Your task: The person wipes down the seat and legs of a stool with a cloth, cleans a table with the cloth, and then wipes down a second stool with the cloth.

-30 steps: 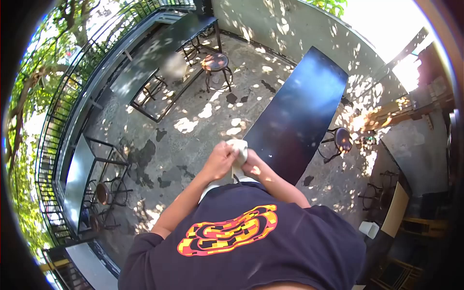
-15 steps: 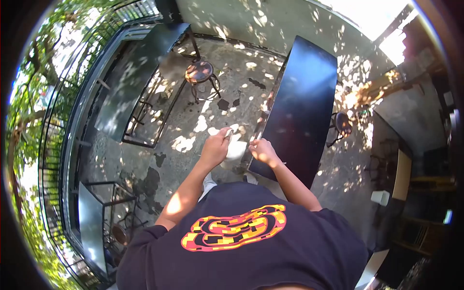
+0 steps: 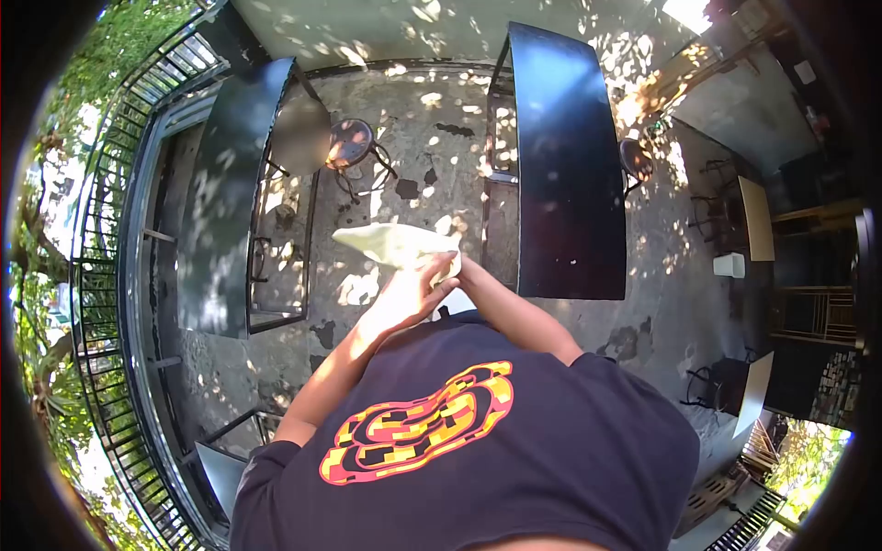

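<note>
The hands are coming together from apart, so the cloth [image 3: 390, 242] is now flaring left of the black surface [image 3: 570, 174], the left hand [image 3: 415, 292] gripping it, the right hand [image 3: 468, 269] hiding its grip, which I'm not managing to tell.

The cloth [image 3: 393, 243] is between the left table [image 3: 225, 202] and the right table [image 3: 570, 174], a stool [image 3: 351, 142] beyond it.

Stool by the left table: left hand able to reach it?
Probably not without moving closer: floor lies between the left hand and the round stool, and that hand is on the pale cloth.
</note>
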Motion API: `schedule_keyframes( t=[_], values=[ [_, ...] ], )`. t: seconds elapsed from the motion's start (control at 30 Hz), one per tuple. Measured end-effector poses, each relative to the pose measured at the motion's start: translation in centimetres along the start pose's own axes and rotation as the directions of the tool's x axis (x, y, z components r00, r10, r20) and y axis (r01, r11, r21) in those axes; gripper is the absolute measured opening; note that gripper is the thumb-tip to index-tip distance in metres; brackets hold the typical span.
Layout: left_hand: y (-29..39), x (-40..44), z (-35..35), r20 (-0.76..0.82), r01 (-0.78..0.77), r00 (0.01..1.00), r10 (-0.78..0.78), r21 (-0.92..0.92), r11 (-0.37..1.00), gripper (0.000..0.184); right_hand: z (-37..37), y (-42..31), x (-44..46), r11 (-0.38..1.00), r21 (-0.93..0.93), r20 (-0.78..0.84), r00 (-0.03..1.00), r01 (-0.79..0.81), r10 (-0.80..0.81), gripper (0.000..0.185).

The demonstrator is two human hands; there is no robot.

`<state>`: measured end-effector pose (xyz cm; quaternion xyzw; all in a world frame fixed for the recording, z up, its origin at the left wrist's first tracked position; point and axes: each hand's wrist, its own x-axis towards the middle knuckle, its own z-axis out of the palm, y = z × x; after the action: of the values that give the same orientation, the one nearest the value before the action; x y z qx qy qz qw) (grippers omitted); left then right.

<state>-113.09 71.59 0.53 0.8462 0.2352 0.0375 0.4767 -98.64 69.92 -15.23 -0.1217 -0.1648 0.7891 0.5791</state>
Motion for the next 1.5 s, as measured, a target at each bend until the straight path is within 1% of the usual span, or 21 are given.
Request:
schedule_keyframes(
  t=[0.1,0.13,0.17,0.23,0.3,0.37,0.43,0.47,0.57,0.6,0.63,0.7,0.73,0.8,0.87,0.97,1.07,1.2,1.3,1.37,1.5],
  values=[
    [-4.5,0.1,-1.1,-0.027,0.056,0.998,-0.064,-0.238,0.970,0.042,-1.4,-2.3,1.1,0.997,-0.055,-0.034,0.998,0.052,-0.054,0.056],
    [-7.7,0.5,-0.6,-0.139,-0.088,0.988,0.067,-0.151,0.985,0.042,-3.0,-2.7,1.3,0.996,-0.070,-0.066,0.996,0.062,-0.067,0.056],
    [-8.4,0.5,-1.6,-0.115,-0.052,0.993,0.027,-0.228,0.972,0.040,-6.3,-2.1,1.4,0.991,-0.090,-0.128,0.986,0.098,-0.110,0.050],
    [-10.0,1.1,-3.8,-0.014,0.131,0.990,-0.142,-0.293,0.947,0.038,-7.1,-3.5,2.6,0.991,0.125,-0.223,0.974,0.056,-0.027,0.044],
    [-12.1,1.7,-6.3,-0.045,0.147,0.984,-0.171,-0.332,0.932,0.034,-9.0,-4.0,5.2,0.992,0.111,-0.415,0.910,0.065,-0.013,0.033],
    [-13.7,2.2,-9.4,-0.055,0.258,0.951,-0.306,-0.409,0.875,0.031,-11.7,-4.9,8.1,0.998,0.056,-0.365,0.931,-0.008,0.028,0.032],
    [-15.9,3.1,-12.1,-0.136,0.198,0.928,-0.348,-0.609,0.768,0.028,-15.5,-5.4,11.6,0.990,-0.139,-0.281,0.960,-0.016,-0.024,0.035],
    [-14.3,3.9,-15.2,-0.246,0.136,0.936,-0.252,-0.406,0.904,0.026,-17.0,-5.8,13.3,0.972,-0.234,-0.233,0.972,-0.017,-0.039,0.036],
    [-14.9,7.9,-21.5,-0.190,0.158,0.929,-0.316,-0.569,0.807,0.024,-18.6,-9.2,18.6,0.980,0.200,-0.387,0.917,-0.024,0.101,0.038],
    [-14.8,10.1,-23.4,-0.230,0.102,0.923,-0.310,-0.628,0.771,0.022,-18.8,-10.7,20.0,0.988,0.141,-0.440,0.891,-0.058,0.115,0.040],
    [-14.1,11.9,-25.2,-0.295,0.031,0.916,-0.273,-0.625,0.780,0.019,-19.2,-12.3,21.4,0.991,0.086,-0.492,0.861,-0.099,0.128,0.041],
    [-11.9,16.2,-29.5,-0.340,-0.035,0.913,-0.225,-0.615,0.788,0.022,-18.6,-17.3,24.4,0.988,-0.020,-0.435,0.891,-0.155,0.131,0.045],
    [-11.1,18.2,-31.6,-0.396,-0.149,0.914,-0.090,-0.533,0.833,0.023,-22.4,-18.8,25.4,0.920,-0.309,-0.410,0.907,-0.241,0.100,0.046],
    [-8.7,21.5,-36.3,-0.400,-0.294,0.908,0.123,-0.399,0.869,0.033,-22.9,-23.5,26.1,0.932,-0.300,-0.422,0.905,-0.202,0.060,0.048],
    [-6.2,24.2,-39.5,-0.343,-0.436,0.875,0.341,-0.256,0.863,0.029,-22.2,-27.7,25.2,0.943,-0.305,-0.571,0.818,-0.135,-0.068,0.049],
    [-3.4,27.7,-42.0,-0.231,-0.606,0.786,0.573,-0.100,0.789,0.024,-25.9,-31.2,20.2,0.921,-0.318,-0.787,0.604,-0.224,-0.125,0.049],
    [-2.5,31.0,-43.4,-0.162,-0.677,0.731,0.662,-0.050,0.735,0.021,-26.3,-32.7,14.5,0.820,-0.363,-0.882,0.446,-0.442,-0.151,0.047],
    [-2.4,33.9,-44.8,-0.115,-0.708,0.703,0.702,-0.021,0.706,0.021,-25.7,-32.2,10.0,0.661,-0.332,-0.930,0.349,-0.673,-0.112,0.044],
    [-2.8,35.5,-45.7,-0.097,-0.708,0.703,0.705,-0.003,0.706,0.024,-25.2,-31.2,9.3,0.534,-0.344,-0.929,0.362,-0.772,-0.076,0.042],
    [-3.5,36.5,-46.4,-0.088,-0.707,0.704,0.704,0.003,0.707,0.028,-25.1,-30.8,9.8,0.446,-0.395,-0.908,0.414,-0.803,-0.060,0.041],
    [-3.8,38.4,-46.7,-0.095,-0.704,0.706,0.702,0.009,0.710,0.036,-24.8,-30.3,12.0,0.269,-0.602,-0.788,0.613,-0.752,-0.051,0.038]
  ],
)
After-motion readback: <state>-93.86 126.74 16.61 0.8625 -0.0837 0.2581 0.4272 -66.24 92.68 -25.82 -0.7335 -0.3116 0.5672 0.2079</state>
